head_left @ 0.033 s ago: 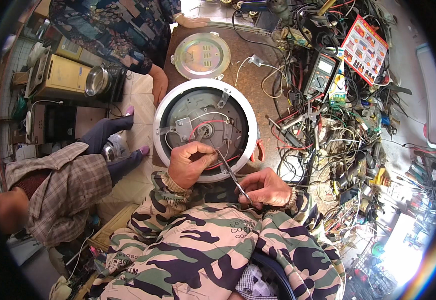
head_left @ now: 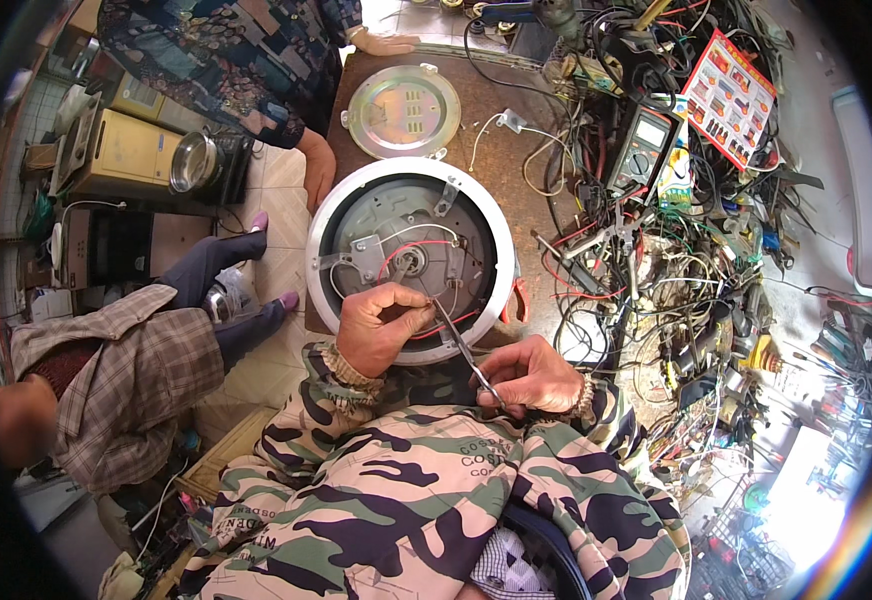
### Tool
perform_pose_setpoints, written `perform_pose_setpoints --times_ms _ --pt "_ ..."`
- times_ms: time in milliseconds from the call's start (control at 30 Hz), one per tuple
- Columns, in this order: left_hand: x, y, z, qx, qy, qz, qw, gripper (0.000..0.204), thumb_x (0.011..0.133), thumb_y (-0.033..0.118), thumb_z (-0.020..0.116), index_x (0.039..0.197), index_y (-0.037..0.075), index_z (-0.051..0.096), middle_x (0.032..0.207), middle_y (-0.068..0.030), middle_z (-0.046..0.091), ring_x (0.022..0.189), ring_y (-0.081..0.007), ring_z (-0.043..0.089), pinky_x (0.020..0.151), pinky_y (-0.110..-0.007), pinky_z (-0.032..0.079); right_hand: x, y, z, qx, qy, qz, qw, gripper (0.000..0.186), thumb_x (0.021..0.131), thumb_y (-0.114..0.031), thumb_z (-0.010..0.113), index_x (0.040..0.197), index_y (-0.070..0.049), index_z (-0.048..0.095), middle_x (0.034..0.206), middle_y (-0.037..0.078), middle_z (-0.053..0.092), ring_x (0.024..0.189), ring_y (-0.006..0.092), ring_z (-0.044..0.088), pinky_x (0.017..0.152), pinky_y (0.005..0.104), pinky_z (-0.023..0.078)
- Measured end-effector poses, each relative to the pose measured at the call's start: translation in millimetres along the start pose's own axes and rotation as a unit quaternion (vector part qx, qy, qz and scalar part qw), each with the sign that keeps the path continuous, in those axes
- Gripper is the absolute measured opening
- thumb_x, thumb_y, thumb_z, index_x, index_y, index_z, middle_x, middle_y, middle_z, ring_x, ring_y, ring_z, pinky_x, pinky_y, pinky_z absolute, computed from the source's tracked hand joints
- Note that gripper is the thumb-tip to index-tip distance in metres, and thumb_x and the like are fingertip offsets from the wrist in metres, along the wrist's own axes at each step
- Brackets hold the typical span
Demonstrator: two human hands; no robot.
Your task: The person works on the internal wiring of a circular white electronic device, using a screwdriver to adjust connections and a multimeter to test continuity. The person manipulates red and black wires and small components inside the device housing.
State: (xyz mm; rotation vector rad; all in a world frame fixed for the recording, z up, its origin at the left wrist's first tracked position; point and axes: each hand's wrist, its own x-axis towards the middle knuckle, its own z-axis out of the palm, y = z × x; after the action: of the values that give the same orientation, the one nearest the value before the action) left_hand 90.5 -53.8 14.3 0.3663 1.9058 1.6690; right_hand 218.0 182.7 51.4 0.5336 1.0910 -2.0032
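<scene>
In front of me lies a round appliance body (head_left: 322,222) with a white rim, its grey inside facing up. Red wires (head_left: 426,243) and white wires run across it around a central part. My left hand (head_left: 381,328) is over its near rim, thumb and fingers pinched together; what they hold is too small to make out. My right hand (head_left: 534,376) grips a long slim metal tool, tweezers-like (head_left: 464,347), slanting up to the left fingertips. Red-handled pliers (head_left: 520,303) lie beside the rim on the right, partly hidden.
A round metal cover (head_left: 406,112) lies beyond the appliance on the brown table (head_left: 496,90). A white cable (head_left: 546,150) is to its right. A multimeter (head_left: 646,145) sits among tangled wires at right. One person's hand (head_left: 386,43) rests at the far edge; another person (head_left: 136,380) is at left.
</scene>
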Motion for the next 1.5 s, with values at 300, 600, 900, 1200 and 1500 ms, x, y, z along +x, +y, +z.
perform_pose_setpoints --times_ms 300,600,900,1200,1500 --pt "-1 -1 0 0.008 0.002 0.006 1.0 0.011 0.09 0.001 0.078 0.1 -0.003 0.076 0.094 -0.0072 0.077 0.087 -0.0104 0.069 0.08 -0.026 0.055 2 5 -1 0.014 -0.012 -0.012 1.0 0.028 0.086 -0.007 0.085 0.109 0.003 0.074 0.079 0.006 0.075 0.052 0.0055 0.06 0.047 0.0196 0.044" --pt "0 0 -1 0.004 -0.002 -0.012 1.0 0.014 0.09 0.002 0.078 0.103 -0.004 0.076 0.094 -0.0077 0.078 0.087 -0.0106 0.069 0.079 -0.026 0.056 4 3 -3 -0.003 -0.018 -0.013 1.0 0.029 0.087 -0.009 0.086 0.11 0.004 0.074 0.079 0.006 0.075 0.053 0.0056 0.06 0.047 0.0197 0.044" --pt "0 4 -3 0.015 -0.007 -0.031 0.999 0.016 0.093 0.004 0.075 0.106 -0.005 0.076 0.091 -0.0073 0.077 0.081 -0.01 0.069 0.074 -0.024 0.056 14 6 -17 -0.008 -0.052 -0.02 0.998 0.033 0.086 -0.011 0.087 0.114 0.003 0.074 0.08 0.005 0.075 0.056 0.005 0.061 0.048 0.0189 0.044" --pt "0 4 -8 -0.04 -0.047 -0.075 0.995 0.018 0.097 0.008 0.073 0.109 -0.007 0.073 0.085 -0.0044 0.073 0.069 -0.007 0.063 0.061 -0.023 0.051 23 12 -22 0.024 -0.097 -0.041 0.994 0.03 0.088 -0.01 0.085 0.112 0.004 0.073 0.068 -0.002 0.063 0.054 0.0058 0.054 0.048 0.0224 0.037" --pt "0 6 -8 -0.061 -0.053 -0.088 0.993 0.019 0.098 0.008 0.073 0.109 -0.007 0.072 0.085 -0.0044 0.072 0.067 -0.0067 0.062 0.06 -0.022 0.05 25 13 -21 0.009 -0.09 -0.016 0.996 0.027 0.09 -0.01 0.083 0.112 0.003 0.073 0.069 -0.005 0.062 0.056 0.0036 0.052 0.049 0.0214 0.034"
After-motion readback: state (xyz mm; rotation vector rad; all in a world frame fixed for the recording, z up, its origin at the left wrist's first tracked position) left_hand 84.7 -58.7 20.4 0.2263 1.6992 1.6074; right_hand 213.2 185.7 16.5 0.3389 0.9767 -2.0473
